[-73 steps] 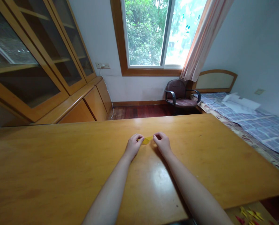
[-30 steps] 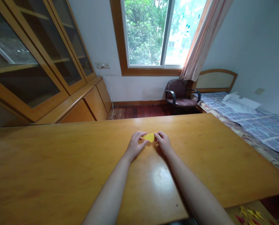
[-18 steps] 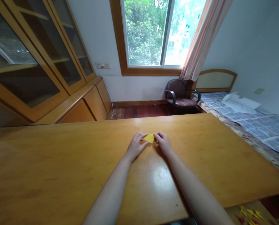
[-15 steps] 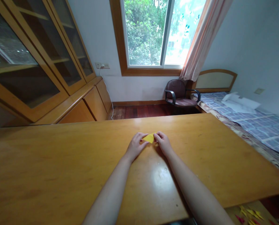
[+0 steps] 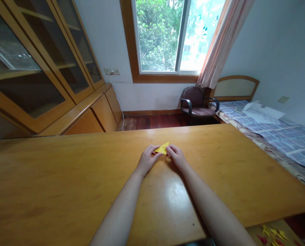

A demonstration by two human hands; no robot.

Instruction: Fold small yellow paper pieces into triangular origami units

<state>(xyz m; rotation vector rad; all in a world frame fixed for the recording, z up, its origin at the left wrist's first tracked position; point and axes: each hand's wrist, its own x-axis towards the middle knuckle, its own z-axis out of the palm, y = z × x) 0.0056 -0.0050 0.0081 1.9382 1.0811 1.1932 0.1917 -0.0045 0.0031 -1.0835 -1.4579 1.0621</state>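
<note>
Left hand (image 5: 147,159) and right hand (image 5: 176,156) both pinch a yellow folded paper (image 5: 162,149) above the wooden table (image 5: 65,177), near its far edge.

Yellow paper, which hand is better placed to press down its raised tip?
Likely the right hand: its fingertips sit beside the raised tip of the paper; the left hand holds the lower corner.

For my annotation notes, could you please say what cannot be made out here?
In the head view:
- Small yellow folded paper: folds too small to read; left hand and right hand cover its near edge.
- Yellow and red paper pieces, bottom right: cut off by the frame edge and the wooden table.
</note>
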